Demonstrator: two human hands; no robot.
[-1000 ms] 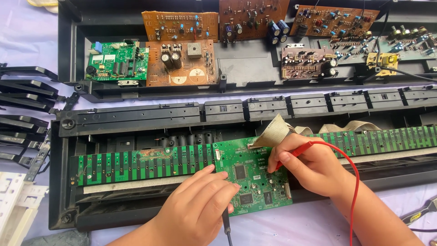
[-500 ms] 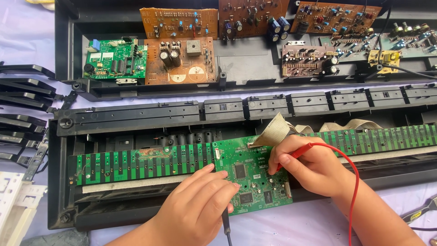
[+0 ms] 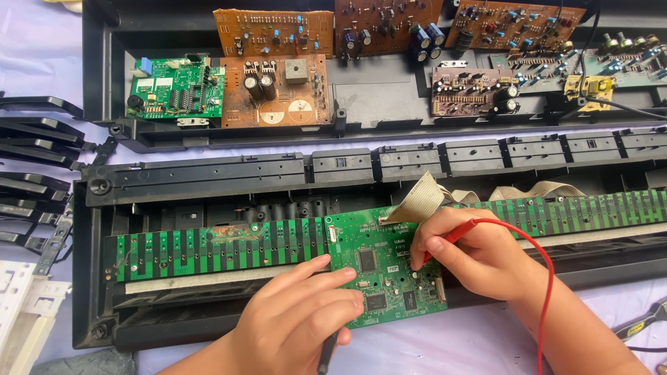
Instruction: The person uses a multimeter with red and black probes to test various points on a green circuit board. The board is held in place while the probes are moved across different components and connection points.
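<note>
Seen from the head camera, the left hand (image 3: 299, 319) lies flat-fingered on the lower left edge of a green circuit board (image 3: 385, 267), its fingers loosely curled around a black probe (image 3: 326, 354) whose shaft runs down out of the frame. The right hand (image 3: 479, 253) is closed in a pinch on a red probe (image 3: 445, 239), tip pressed to the board's right part, with a red lead (image 3: 542, 278) looping over the wrist. The board sits in the middle of an opened black keyboard case (image 3: 201, 177), between long green contact strips (image 3: 215, 243), and a grey ribbon cable (image 3: 420, 198) rises from its top edge (folded over). Further back, brown circuit boards (image 3: 278, 90) lie in a second black shell.
</note>
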